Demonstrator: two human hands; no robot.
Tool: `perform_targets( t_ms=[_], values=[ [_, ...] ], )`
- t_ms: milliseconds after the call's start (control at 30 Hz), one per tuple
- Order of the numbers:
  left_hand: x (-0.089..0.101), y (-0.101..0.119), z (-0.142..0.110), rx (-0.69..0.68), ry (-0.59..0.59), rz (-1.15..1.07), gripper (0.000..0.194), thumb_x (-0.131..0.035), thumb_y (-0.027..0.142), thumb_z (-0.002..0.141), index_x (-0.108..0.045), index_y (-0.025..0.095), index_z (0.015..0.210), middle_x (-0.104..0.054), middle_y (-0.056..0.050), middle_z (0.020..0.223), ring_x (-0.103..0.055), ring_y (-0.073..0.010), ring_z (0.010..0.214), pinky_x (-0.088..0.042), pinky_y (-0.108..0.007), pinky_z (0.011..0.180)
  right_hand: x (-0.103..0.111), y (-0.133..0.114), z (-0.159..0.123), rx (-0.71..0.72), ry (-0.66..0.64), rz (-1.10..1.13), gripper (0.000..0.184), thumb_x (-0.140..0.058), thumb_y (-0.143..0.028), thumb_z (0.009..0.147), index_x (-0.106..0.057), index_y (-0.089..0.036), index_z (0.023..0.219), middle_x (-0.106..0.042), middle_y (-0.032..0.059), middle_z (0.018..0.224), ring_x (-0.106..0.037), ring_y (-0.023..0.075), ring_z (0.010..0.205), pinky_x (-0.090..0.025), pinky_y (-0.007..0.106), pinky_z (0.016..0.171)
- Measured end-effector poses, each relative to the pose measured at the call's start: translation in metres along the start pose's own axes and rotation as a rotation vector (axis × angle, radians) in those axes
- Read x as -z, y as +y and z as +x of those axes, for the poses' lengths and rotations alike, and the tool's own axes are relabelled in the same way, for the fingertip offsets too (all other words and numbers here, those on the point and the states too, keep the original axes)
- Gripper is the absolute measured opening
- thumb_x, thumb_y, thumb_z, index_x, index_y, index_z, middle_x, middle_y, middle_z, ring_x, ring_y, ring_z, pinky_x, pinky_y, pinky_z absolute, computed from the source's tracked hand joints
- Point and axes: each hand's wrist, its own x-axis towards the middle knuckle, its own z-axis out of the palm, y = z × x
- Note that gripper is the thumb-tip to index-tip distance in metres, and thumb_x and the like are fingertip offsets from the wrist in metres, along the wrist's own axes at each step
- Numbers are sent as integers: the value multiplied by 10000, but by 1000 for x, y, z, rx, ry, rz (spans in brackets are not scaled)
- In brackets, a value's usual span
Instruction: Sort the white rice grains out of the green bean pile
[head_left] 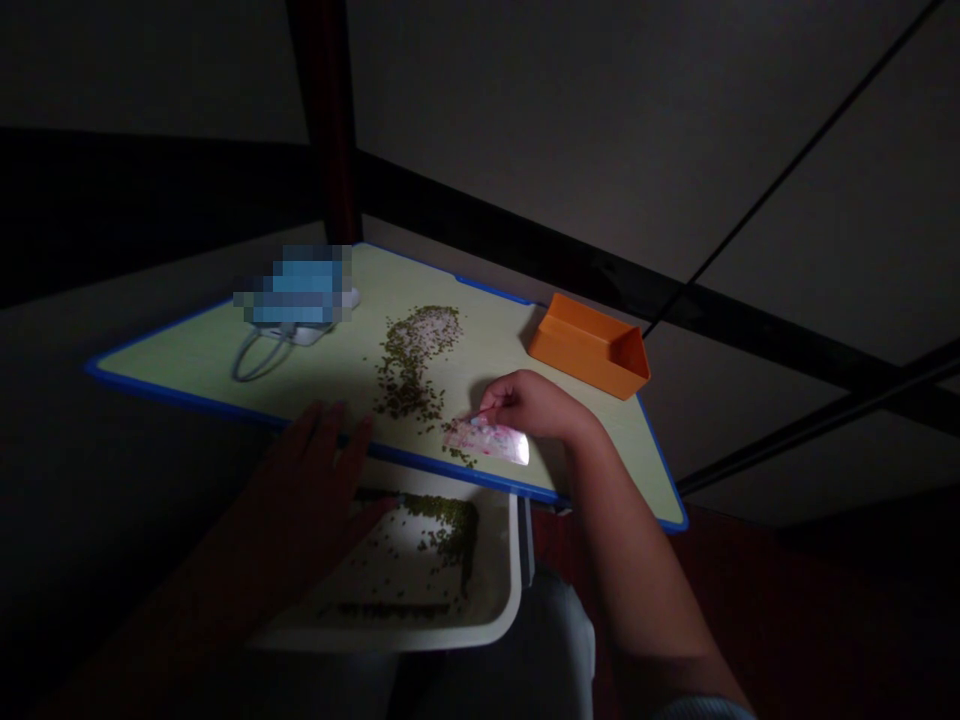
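On board (495,335): device (304,285) is sitting left, cable (238,360) looping before it; grains (409,395) are lying mid-board; box (589,358) is standing right rear; card (487,447) is lying before box, under right hand (529,405). Below near edge: tub (514,590) is holding more grains, left hand (315,480) overhanging.

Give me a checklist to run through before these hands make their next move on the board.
1. Pink card held in the right hand: ok.
2. Card pressed flat against the board: cannot tell.
3. Left hand at the board's near edge: ok; whether it grips the edge, cannot tell.
4. Grains gathered in one tight heap: not ok, they lie spread out, some beside the card.
5. White tub below the near edge: ok.
6. Orange box apart from the grains: ok.
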Motion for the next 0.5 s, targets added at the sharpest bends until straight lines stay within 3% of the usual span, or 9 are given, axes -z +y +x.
perform_targets(
  t_ms=[200, 500],
  values=[
    [-1, -1, 1, -18, 13, 5, 793, -467, 601, 717, -405, 46, 1279, -453, -285, 1320, -385, -412, 1285, -349, -512, 1040, -5, 1, 3, 27, 25, 36, 92, -604, -217, 758, -580, -141, 713, -579, -17, 639, -510, 82, 583, -382, 218, 579],
    [-4, -1, 0, -8, 32, -2, 786, -477, 606, 707, -431, 53, 1265, -451, -273, 1321, -394, -409, 1274, -355, -510, 1032, -5, -9, 3, 6, 76, -114, 115, -600, -191, 774, -568, -133, 681, -538, -33, 572, -460, 69, 522, -313, 209, 529]
  ],
)
